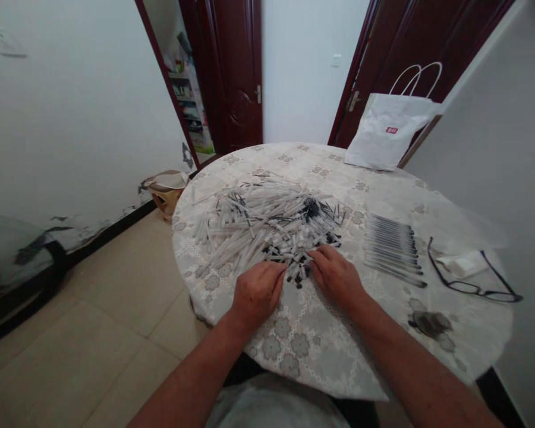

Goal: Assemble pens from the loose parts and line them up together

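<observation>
While my left hand (pixel 258 292) bends its fingers close together at the near edge of the tubes (pixel 245 241), my right hand (pixel 337 277) rests narrowed fingertips by the small dark-tipped pieces (pixel 299 278); whether either grips one, I cannot tell. Both sit close, probably to share the same pieces. To the right, rods (pixel 391 245) lie in a row, seemingly to keep them apart. The bag (pixel 381 134) stands upright on the table (pixel 289 351), contents hidden; something white tops the basket (pixel 166 201).

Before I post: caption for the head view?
Left hand and right hand at a heap of white and black pieces on a patterned tablecloth, eyeglasses off to the right.
</observation>
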The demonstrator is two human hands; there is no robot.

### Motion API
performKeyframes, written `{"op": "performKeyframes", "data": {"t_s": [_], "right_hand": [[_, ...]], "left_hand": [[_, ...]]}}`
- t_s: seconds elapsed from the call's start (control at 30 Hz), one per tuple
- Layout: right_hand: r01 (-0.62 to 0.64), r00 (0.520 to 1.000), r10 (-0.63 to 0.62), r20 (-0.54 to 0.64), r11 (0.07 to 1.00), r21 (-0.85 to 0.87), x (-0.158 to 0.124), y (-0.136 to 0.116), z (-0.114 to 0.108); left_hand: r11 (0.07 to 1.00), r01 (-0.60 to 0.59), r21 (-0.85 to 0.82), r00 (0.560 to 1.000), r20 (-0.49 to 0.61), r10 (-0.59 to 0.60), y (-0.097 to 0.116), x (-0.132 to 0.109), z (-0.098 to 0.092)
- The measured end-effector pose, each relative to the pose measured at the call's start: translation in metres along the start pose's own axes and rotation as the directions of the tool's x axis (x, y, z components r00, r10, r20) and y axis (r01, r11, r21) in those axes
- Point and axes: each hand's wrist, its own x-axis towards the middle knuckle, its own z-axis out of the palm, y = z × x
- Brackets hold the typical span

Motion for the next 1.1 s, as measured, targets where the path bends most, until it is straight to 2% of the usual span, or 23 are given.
{"op": "performKeyframes", "data": {"t_s": [0.07,0.2,0.27,0.37,0.57,0.8,1.1], "right_hand": [[0.006,1.000,-0.006,0.004,1.000,-0.019,-0.003,0.002,0.007],[0.002,1.000,-0.001,0.015,0.998,-0.058,-0.004,0.004,0.015],[-0.004,1.000,0.006,0.019,0.997,-0.071,-0.002,0.003,0.017],[-0.009,1.000,0.010,0.013,0.997,-0.077,-0.002,0.002,0.017],[-0.032,0.997,0.031,-0.065,0.999,-0.016,-0.005,0.004,0.015],[0.013,0.993,-0.009,-0.117,0.999,0.033,-0.007,0.004,0.014],[0.067,0.991,-0.058,-0.122,0.995,0.069,-0.008,0.003,0.013]], "left_hand": [[0.997,0.023,0.080,0.998,-0.066,-0.018,-0.002,-0.012,-0.010],[0.950,0.201,0.238,0.969,-0.188,-0.158,-0.017,-0.032,-0.033],[0.914,0.270,0.302,0.958,-0.174,-0.226,-0.027,-0.040,-0.041],[0.880,0.286,0.379,0.958,-0.106,-0.266,-0.038,-0.050,-0.046],[0.883,0.236,0.405,0.970,-0.044,-0.239,-0.040,-0.055,-0.044],[0.909,0.259,0.326,0.963,-0.016,-0.269,-0.034,-0.055,-0.039],[0.938,0.273,0.216,0.955,0.055,-0.291,-0.022,-0.030,-0.017]]}}
